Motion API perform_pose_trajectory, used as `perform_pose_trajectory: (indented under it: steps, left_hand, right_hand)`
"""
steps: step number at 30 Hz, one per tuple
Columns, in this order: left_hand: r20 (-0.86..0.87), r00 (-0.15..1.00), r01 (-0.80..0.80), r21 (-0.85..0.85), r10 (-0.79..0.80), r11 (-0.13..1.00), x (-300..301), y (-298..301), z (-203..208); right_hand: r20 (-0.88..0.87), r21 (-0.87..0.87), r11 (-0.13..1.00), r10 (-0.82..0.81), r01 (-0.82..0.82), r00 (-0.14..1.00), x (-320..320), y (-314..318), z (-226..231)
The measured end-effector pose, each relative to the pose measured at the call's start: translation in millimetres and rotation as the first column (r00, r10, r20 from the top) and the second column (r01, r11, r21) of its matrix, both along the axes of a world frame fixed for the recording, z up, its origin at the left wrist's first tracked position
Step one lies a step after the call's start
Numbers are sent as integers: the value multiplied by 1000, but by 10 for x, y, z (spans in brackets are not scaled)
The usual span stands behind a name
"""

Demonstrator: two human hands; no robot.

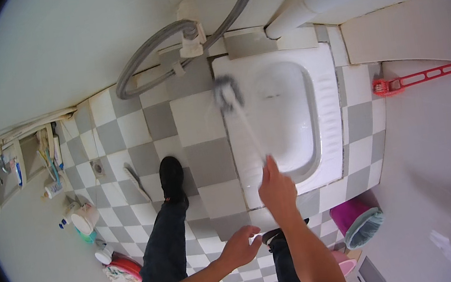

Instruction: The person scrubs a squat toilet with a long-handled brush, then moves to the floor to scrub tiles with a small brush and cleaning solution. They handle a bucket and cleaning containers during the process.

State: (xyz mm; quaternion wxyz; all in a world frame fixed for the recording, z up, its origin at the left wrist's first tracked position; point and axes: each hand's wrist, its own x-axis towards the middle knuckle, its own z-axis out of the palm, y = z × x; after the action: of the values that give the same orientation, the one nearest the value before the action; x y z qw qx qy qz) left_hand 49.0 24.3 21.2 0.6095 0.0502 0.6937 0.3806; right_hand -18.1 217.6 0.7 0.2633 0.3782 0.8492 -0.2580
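The right hand [277, 191], closed on the lower end of a white-handled scrubbing brush [250, 132], lies over the lower edge of a white ceramic squat toilet [325, 98]. The left hand [243, 247] is empty, its fingers parted and slightly bent, above the lower edge of the tiled step [211, 160]. The motion-blurred brush head overlaps the toilet's left edge near its upper left corner; whether it presses or hovers cannot be told.

Likely faults: gripped at the end by one hand, the brush could twist or skid off the ceramic edge onto the tiles, and any liquid in its bristles could spatter. A wide swing up and to the left might strike the looped grey hose [137, 44]. The left shoe [171, 177] stands just beside the step's left edge, where a sideways shift could catch the toe; the right shoe [273, 237], partly hidden, is near its lower edge. Farther right, the purple bin [351, 218] could be knocked by a backward step.
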Motion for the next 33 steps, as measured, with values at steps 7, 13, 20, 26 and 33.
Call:
perform_pose_trajectory:
  steps: [7, 13, 20, 26, 33]
  left_hand:
    - [20, 999, -42, 12, 41, 999, -5, -49, 52]
    - [-58, 998, 13, -17, -14, 1000, -162, -76, 81]
    - [-50, 975, 211, -108, -217, 972, -117, -117, 137]
    - [-52, 962, 260, -140, -269, 955, -216, -162, 149]
    - [-107, 955, 266, -104, -277, 958, -87, -192, 101]
  right_hand:
    - [64, -12, 996, -92, 92, 994, 158, -227, -26]
    - [87, 17, 999, -49, 48, 995, 808, -357, 162]
    - [-29, 61, 995, -79, 81, 996, -48, -4, -132]
    - [176, -23, 996, -85, 90, 981, 1056, -405, 147]
    - [-113, 17, 978, -203, 206, 973, -93, 211, -350]
